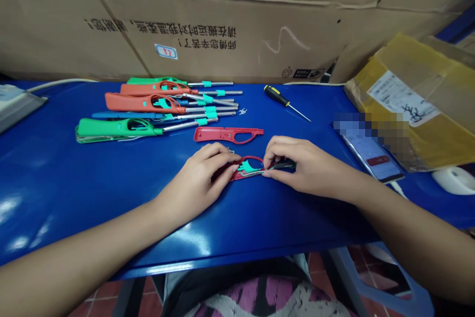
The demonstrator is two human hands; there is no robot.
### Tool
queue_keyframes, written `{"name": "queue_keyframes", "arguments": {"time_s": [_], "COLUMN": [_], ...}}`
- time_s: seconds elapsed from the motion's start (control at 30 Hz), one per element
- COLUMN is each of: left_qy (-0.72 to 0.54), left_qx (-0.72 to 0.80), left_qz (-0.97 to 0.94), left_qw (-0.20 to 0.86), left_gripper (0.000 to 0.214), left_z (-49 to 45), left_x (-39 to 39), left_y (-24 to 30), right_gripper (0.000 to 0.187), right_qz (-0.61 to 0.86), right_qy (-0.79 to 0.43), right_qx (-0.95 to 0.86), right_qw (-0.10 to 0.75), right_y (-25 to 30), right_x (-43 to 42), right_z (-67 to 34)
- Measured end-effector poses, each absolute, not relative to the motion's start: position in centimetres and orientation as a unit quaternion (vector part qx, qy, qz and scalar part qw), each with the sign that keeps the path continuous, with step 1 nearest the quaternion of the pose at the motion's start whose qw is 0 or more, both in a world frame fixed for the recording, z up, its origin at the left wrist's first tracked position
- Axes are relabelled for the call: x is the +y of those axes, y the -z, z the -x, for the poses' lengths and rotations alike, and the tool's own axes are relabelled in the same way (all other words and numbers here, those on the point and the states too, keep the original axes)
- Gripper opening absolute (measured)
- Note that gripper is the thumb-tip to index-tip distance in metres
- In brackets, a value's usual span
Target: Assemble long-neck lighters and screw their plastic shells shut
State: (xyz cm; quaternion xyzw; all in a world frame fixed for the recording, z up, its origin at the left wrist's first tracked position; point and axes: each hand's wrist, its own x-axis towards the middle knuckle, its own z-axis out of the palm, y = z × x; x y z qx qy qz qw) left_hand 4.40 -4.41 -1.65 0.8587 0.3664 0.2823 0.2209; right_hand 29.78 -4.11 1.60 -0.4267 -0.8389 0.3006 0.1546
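Both of my hands are on a red lighter body (pixel 233 176), an open half shell with a teal trigger (pixel 247 166) and thin wires inside. My left hand (pixel 202 173) grips its wide handle end between thumb and fingers and hides most of that end. At the narrow end, my right hand (pixel 297 161) pinches the shell and the wires near a black piece (pixel 284 164), partly covered by the fingers. The matching red half shell (pixel 230 134) lies loose on the table just beyond my hands.
Several long-nosed lighters (pixel 148 103) in green, orange and blue lie in a pile at the back left, near small screws (pixel 242 111). A screwdriver (pixel 278 96), phone (pixel 371 154), yellow-taped parcel (pixel 415 84) and white mouse (pixel 454 180) are rightward. Cardboard (pixel 237 15) walls the back.
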Motion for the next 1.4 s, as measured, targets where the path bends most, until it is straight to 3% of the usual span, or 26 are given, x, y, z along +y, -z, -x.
{"name": "queue_keyframes", "arguments": {"time_s": [0.17,0.33,0.97,1.4], "left_qy": [-0.280,-0.292,-0.271,-0.274], "left_qx": [0.365,0.354,0.314,0.312], "left_qz": [-0.860,-0.862,-0.886,-0.885], "left_qw": [0.222,0.216,0.210,0.211], "left_gripper": [0.022,0.027,0.032,0.032], "left_z": [-4.3,-4.2,-3.9,-4.0], "left_x": [-4.4,-4.4,-3.9,-3.9], "left_y": [1.7,1.9,1.9,2.0], "right_gripper": [0.020,0.012,0.009,0.014], "right_qz": [0.433,0.418,0.338,0.356], "right_qy": [-0.288,-0.301,-0.305,-0.226], "right_qx": [-0.850,-0.857,-0.886,-0.905], "right_qw": [0.086,0.033,0.087,0.050], "right_y": [-2.4,-2.9,-2.9,-3.1], "right_x": [-3.2,-2.2,-2.0,-3.1], "right_z": [-31.8,-33.3,-32.6,-32.3]}}
